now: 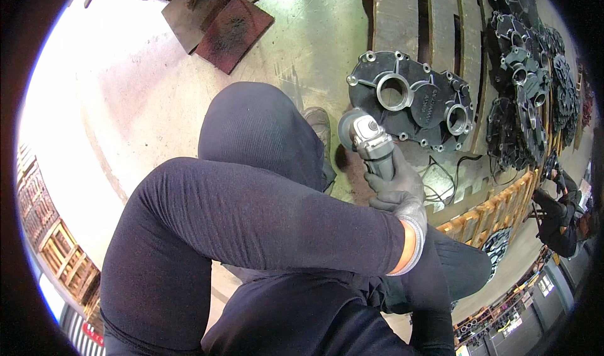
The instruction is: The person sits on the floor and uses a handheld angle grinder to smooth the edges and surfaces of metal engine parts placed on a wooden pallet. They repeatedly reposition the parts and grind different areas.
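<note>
Both my gloved hands hold a grey angle grinder (370, 139). My left arm crosses over my raised knee (261, 129), and my left hand (409, 210) grips the rear of the tool's body. My right hand (391, 172) wraps the body just ahead of it; its forearm is hidden. The grinder's disc guard (345, 129) hangs near the lower left edge of a dark cast metal housing cover (412, 99), which has two round bores and lies flat on a wooden pallet (393, 22). I cannot tell whether the disc touches the cover.
Several similar dark castings (525, 79) are piled at the right on the pallet. Rusty metal plates (229, 25) lie on the concrete floor at the top. A power cable (443, 180) loops by the pallet. Another person (560, 220) crouches at the far right.
</note>
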